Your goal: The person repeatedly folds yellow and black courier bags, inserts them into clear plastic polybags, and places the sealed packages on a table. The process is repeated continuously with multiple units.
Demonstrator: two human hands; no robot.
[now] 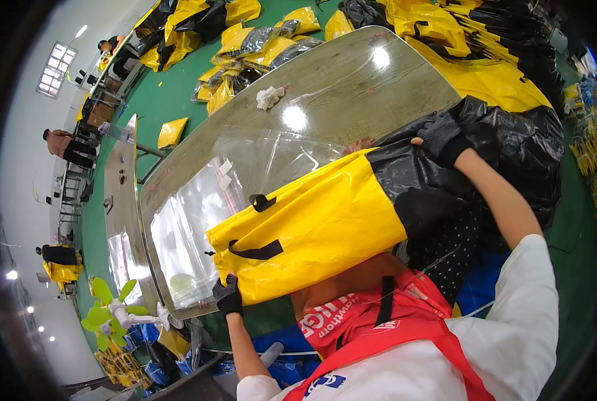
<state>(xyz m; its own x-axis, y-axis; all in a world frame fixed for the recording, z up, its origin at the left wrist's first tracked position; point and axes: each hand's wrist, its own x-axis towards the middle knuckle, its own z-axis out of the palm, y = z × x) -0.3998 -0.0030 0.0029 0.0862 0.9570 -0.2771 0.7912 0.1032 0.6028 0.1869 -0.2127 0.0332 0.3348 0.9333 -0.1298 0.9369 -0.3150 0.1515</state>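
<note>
A large yellow bag [325, 220] with short black strap handles lies across the table's near side, its black plastic-like end [419, 180] running to the right. My left hand [229, 295], in a dark dotted fingerless glove, is closed on the bag's near left corner. My right hand [442, 138], in a similar glove, lies on the black part near its far edge, thumb apart from the fingers. Clear plastic sleeves [195, 207] are spread on the table left of the bag and partly beneath it.
The glossy wood-patterned table [338, 80] bears a crumpled white scrap [270, 98]. Packed yellow bags [252, 53] lie on the green floor beyond. More yellow-and-black bags [492, 80] are heaped at the far right. A green-bladed fan [111, 311] stands at the near left; a person [71, 146] is farther off.
</note>
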